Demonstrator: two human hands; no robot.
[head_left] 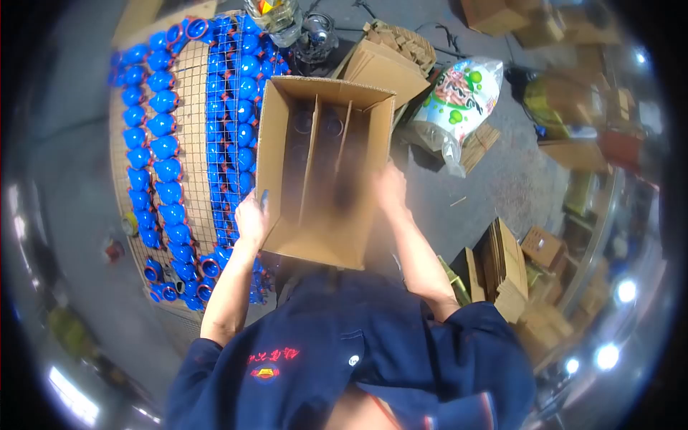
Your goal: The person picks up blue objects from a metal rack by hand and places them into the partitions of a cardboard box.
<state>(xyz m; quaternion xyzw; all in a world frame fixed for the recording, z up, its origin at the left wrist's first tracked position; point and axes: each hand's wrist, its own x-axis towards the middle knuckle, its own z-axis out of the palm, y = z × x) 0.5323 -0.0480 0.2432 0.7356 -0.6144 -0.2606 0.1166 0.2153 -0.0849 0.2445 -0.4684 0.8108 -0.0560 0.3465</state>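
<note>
An open-topped cardboard box (326, 247) is in front of me, its long sides running away from my body. Two upright cardboard dividers (311, 158) split its inside into lengthwise compartments. Faint round shapes show at the far end inside, too dim to name. My left hand (251, 218) is closed on the box's left side, near its front corner. A small blue thing (264, 199) shows by that thumb; I cannot tell what it is. Against the right side, my right hand (390, 188) grips the box, its fingers partly hidden and blurred.
Rows of blue fittings with red rims (169, 170) lie at left on cardboard and wire mesh (193, 93). Flattened cardboard (383, 68) and a white printed plastic sack (459, 100) lie beyond the box. Folded cartons (502, 272) stand at right; clear plastic bags (279, 21) sit at the back.
</note>
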